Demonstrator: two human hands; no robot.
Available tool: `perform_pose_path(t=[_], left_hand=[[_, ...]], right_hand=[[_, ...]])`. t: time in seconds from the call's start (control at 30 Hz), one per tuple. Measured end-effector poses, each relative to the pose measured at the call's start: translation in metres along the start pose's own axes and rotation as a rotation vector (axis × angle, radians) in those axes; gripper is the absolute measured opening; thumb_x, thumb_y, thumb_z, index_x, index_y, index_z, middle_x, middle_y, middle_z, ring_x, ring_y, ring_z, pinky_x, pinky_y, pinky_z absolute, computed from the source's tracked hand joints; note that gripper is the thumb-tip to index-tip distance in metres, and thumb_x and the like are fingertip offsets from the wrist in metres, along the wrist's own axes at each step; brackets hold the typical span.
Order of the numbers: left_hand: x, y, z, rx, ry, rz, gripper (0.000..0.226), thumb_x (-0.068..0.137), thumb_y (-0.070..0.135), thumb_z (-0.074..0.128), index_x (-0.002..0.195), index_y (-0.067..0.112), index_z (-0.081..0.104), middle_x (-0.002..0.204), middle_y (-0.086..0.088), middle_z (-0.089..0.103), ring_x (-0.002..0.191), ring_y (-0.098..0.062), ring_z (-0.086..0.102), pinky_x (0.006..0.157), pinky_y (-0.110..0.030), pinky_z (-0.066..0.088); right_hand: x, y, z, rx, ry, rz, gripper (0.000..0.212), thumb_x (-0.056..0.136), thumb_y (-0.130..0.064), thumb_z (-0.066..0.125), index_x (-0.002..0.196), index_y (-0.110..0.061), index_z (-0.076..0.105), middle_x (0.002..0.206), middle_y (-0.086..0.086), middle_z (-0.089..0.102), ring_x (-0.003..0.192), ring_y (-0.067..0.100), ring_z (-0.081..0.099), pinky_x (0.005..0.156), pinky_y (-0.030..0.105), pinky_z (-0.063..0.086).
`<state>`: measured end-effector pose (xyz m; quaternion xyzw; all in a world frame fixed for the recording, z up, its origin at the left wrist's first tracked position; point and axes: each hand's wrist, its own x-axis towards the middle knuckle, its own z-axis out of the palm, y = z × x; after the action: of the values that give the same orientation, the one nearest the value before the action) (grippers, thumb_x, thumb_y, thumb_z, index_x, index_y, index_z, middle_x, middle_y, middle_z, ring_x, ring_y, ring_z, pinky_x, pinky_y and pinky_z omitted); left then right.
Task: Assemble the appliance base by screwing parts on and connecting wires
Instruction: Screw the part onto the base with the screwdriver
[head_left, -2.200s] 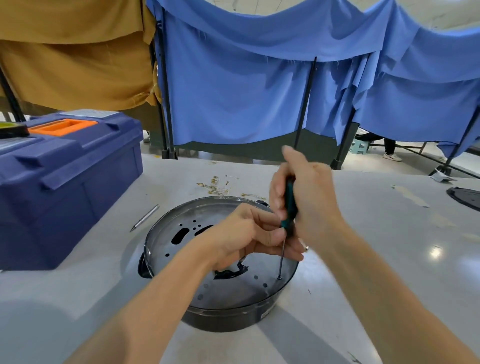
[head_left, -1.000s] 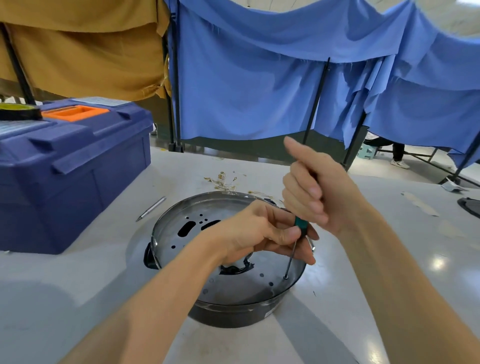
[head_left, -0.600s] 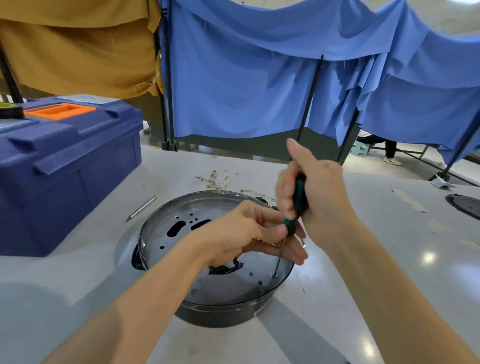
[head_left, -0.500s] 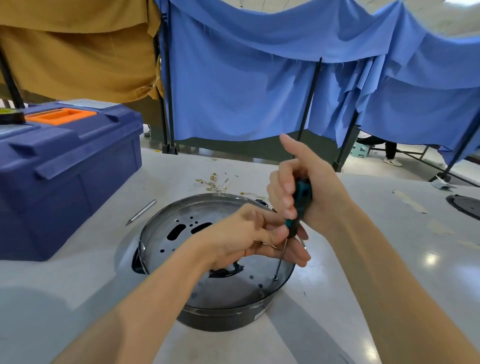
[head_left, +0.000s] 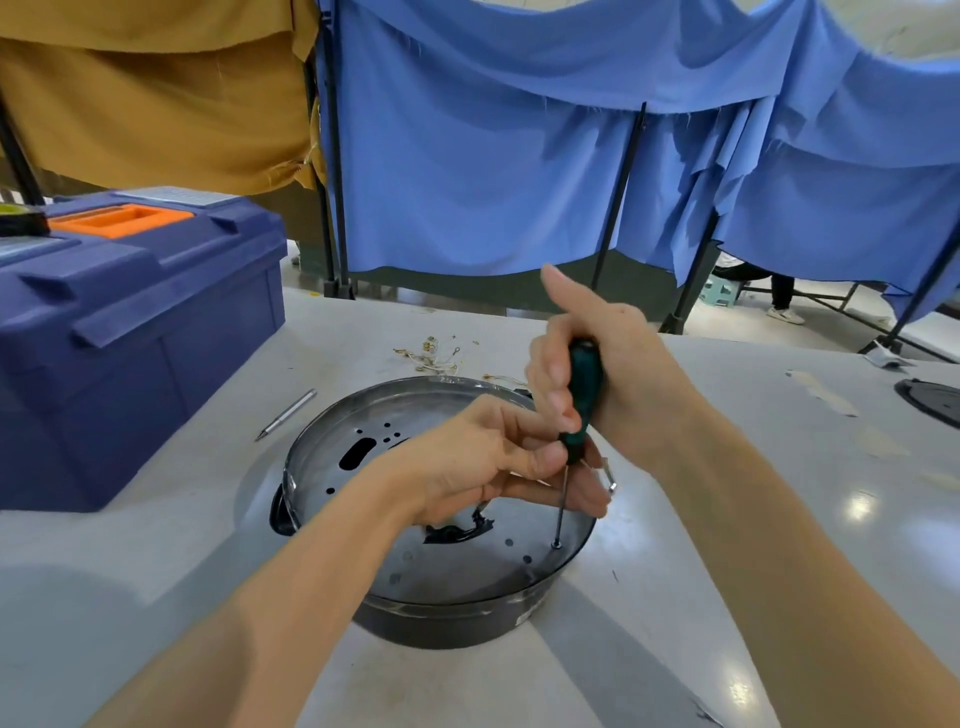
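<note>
A round dark appliance base with a perforated metal plate lies upside down on the grey table. My right hand grips the green handle of a screwdriver, thumb raised. The thin shaft runs down to a screw near the plate's right rim. My left hand pinches the lower end of the handle where the shaft begins, its other fingers stretched out over the plate. A black part shows under the left hand.
A blue toolbox with an orange handle stands at the left. A silver pen-like tool lies beside the base. Small brass terminals and wires are scattered behind it. A black round part sits at the right edge.
My right hand has turned back and forth on the screwdriver handle, regripping it. The tip stays on the same screw and my left hand keeps its hold.
</note>
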<state>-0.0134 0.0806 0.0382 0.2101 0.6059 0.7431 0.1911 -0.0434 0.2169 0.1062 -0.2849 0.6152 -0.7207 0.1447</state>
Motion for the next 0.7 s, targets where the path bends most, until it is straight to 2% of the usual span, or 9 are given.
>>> perform_pose_path(t=[0.07, 0.1, 0.17, 0.27, 0.37, 0.43, 0.5, 0.63, 0.7], left_hand=[[0.001, 0.000, 0.001, 0.007, -0.021, 0.003, 0.018, 0.093, 0.012, 0.060, 0.103, 0.006, 0.073, 0.099, -0.019, 0.073, 0.101, -0.037, 0.069, 0.091, -0.035, 0.054], [0.002, 0.000, 0.001, 0.014, -0.033, 0.003, 0.019, 0.093, 0.012, 0.060, 0.106, 0.003, 0.071, 0.099, -0.020, 0.073, 0.101, -0.037, 0.069, 0.092, -0.036, 0.053], [0.002, 0.000, -0.001, 0.015, -0.029, -0.007, 0.025, 0.091, 0.013, 0.063, 0.111, 0.000, 0.069, 0.103, -0.021, 0.072, 0.102, -0.036, 0.069, 0.092, -0.036, 0.053], [0.001, 0.001, -0.002, 0.022, 0.017, -0.003, 0.028, 0.091, 0.010, 0.064, 0.116, -0.002, 0.067, 0.106, -0.024, 0.071, 0.102, -0.037, 0.069, 0.088, -0.034, 0.055], [0.007, 0.001, 0.004, 0.089, 0.020, -0.003, 0.020, 0.092, 0.006, 0.061, 0.110, 0.004, 0.071, 0.102, -0.019, 0.073, 0.097, -0.034, 0.071, 0.086, -0.033, 0.056], [0.007, 0.000, 0.006, 0.134, 0.003, 0.001, 0.021, 0.093, 0.003, 0.059, 0.104, 0.010, 0.076, 0.098, -0.013, 0.075, 0.093, -0.030, 0.072, 0.084, -0.031, 0.056], [0.003, 0.000, 0.003, 0.094, 0.004, -0.003, 0.020, 0.092, 0.005, 0.059, 0.102, 0.010, 0.076, 0.097, -0.015, 0.075, 0.096, -0.031, 0.072, 0.086, -0.032, 0.056], [-0.003, 0.002, 0.000, 0.066, 0.014, -0.012, 0.018, 0.096, 0.010, 0.056, 0.101, 0.009, 0.074, 0.098, -0.020, 0.073, 0.103, -0.037, 0.068, 0.091, -0.036, 0.054], [-0.003, 0.002, 0.001, 0.073, -0.004, -0.016, 0.021, 0.097, 0.006, 0.055, 0.097, 0.012, 0.075, 0.095, -0.017, 0.074, 0.102, -0.036, 0.069, 0.093, -0.038, 0.054]], right_hand=[[0.004, -0.007, -0.010, 0.061, -0.234, 0.107, 0.064, 0.092, -0.043, 0.054, 0.038, -0.010, 0.045, 0.034, 0.007, 0.039, 0.027, 0.020, 0.033, 0.034, 0.019, 0.032], [0.005, -0.006, -0.011, 0.132, -0.299, 0.116, 0.064, 0.093, -0.039, 0.052, 0.036, -0.012, 0.042, 0.031, 0.004, 0.036, 0.024, 0.017, 0.028, 0.030, 0.017, 0.026], [0.005, 0.000, -0.009, 0.238, -0.277, 0.088, 0.066, 0.098, -0.028, 0.047, 0.034, -0.014, 0.039, 0.027, -0.001, 0.030, 0.020, 0.011, 0.019, 0.030, 0.013, 0.013], [0.000, 0.005, -0.004, 0.157, 0.068, -0.050, 0.067, 0.102, -0.021, 0.043, 0.037, -0.013, 0.035, 0.030, 0.000, 0.024, 0.023, 0.012, 0.017, 0.034, 0.012, 0.014], [-0.010, 0.014, 0.006, -0.026, 0.489, -0.267, 0.069, 0.103, -0.021, 0.039, 0.034, -0.016, 0.037, 0.031, 0.001, 0.028, 0.025, 0.015, 0.023, 0.035, 0.016, 0.021], [-0.015, 0.021, 0.016, -0.161, 0.624, -0.363, 0.071, 0.102, -0.025, 0.038, 0.032, -0.018, 0.039, 0.031, -0.002, 0.032, 0.026, 0.014, 0.028, 0.037, 0.017, 0.024], [-0.012, 0.019, 0.016, -0.103, 0.467, -0.290, 0.069, 0.101, -0.028, 0.045, 0.033, -0.018, 0.043, 0.032, 0.000, 0.035, 0.027, 0.016, 0.030, 0.037, 0.019, 0.024], [0.003, -0.007, -0.004, 0.075, -0.162, 0.118, 0.065, 0.089, -0.049, 0.054, 0.039, -0.008, 0.048, 0.037, 0.009, 0.042, 0.030, 0.021, 0.038, 0.038, 0.022, 0.034], [0.004, -0.004, -0.005, 0.166, -0.297, 0.135, 0.065, 0.091, -0.042, 0.053, 0.035, -0.010, 0.042, 0.031, 0.006, 0.035, 0.023, 0.017, 0.028, 0.030, 0.016, 0.024]])
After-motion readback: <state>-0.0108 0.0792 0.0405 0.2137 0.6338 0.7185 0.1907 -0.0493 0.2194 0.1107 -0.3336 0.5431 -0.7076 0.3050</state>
